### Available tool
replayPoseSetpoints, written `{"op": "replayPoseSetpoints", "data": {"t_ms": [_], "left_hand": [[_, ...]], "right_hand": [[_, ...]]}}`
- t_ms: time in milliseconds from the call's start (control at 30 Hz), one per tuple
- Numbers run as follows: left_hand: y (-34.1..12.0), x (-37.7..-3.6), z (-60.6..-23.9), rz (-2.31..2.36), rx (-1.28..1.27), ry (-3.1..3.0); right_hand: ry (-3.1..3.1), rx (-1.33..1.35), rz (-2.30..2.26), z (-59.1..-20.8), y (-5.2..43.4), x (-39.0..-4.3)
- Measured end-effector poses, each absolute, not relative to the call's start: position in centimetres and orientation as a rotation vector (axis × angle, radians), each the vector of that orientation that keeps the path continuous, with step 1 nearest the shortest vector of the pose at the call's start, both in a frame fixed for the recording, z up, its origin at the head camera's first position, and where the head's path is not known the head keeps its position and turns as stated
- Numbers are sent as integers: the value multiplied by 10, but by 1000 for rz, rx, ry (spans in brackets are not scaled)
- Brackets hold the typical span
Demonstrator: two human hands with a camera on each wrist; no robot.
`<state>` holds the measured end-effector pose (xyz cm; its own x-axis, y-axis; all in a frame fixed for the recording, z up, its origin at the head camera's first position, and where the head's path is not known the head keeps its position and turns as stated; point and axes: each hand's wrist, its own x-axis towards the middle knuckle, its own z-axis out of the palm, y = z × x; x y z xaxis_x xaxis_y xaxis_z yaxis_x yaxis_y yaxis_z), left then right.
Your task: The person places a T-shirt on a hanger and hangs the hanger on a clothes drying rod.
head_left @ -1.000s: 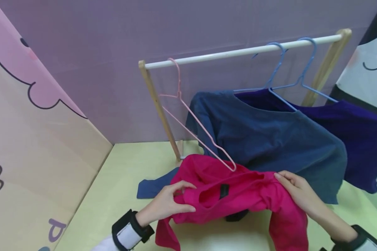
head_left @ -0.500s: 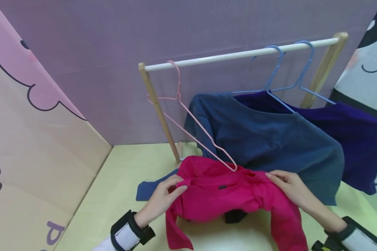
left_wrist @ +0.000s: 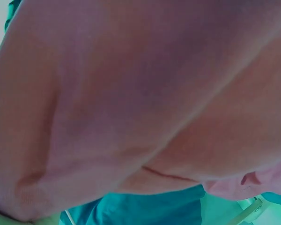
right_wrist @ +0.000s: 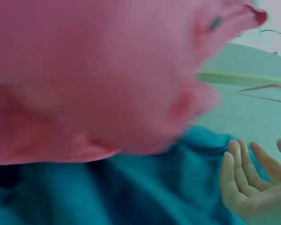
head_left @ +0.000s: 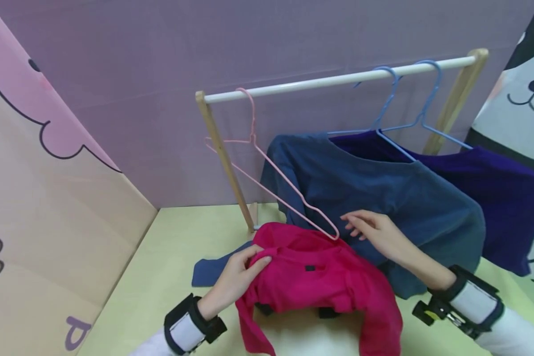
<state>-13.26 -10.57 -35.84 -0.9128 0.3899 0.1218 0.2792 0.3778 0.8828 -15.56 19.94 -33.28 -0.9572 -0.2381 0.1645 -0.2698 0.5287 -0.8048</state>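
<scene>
A bright pink-red long-sleeved top (head_left: 311, 287) lies bunched at the front of the table, a small dark label at its neckline. My left hand (head_left: 237, 273) pinches the left side of that neckline between thumb and fingers. Over the cloth reaches one end of a pink wire hanger (head_left: 253, 118), hooked on the rack's rail. Close to that end, my right hand (head_left: 376, 232) hovers with loosely bent fingers, holding nothing. The right wrist view shows the right hand's spread fingers (right_wrist: 246, 176) apart from the cloth. Cloth fills most of the left wrist view, which hides the left fingers.
A white rail (head_left: 320, 81) on wooden posts spans the back. From blue hangers hang a grey-blue top (head_left: 374, 198) and a purple one (head_left: 507, 198). A blue cloth piece (head_left: 218, 267) lies left on the yellow-green table (head_left: 138, 296). Dark objects show under the pink-red top.
My right hand has let go of the top's right shoulder and moved left and up towards the hanger's end. The left hand has taken hold of the neckline. The top's right side has sagged.
</scene>
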Motion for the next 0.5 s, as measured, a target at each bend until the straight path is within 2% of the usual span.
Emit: {"op": "replayPoseSetpoints", "data": {"t_ms": [267,500], "left_hand": [[-104,-133,-360,1513,643,2552],[-104,-133,-363,1523,627,2558]], "right_hand": [[-2720,530,1404,-290,158,-166],[-2737,572,1393,-280,125,-182]]}}
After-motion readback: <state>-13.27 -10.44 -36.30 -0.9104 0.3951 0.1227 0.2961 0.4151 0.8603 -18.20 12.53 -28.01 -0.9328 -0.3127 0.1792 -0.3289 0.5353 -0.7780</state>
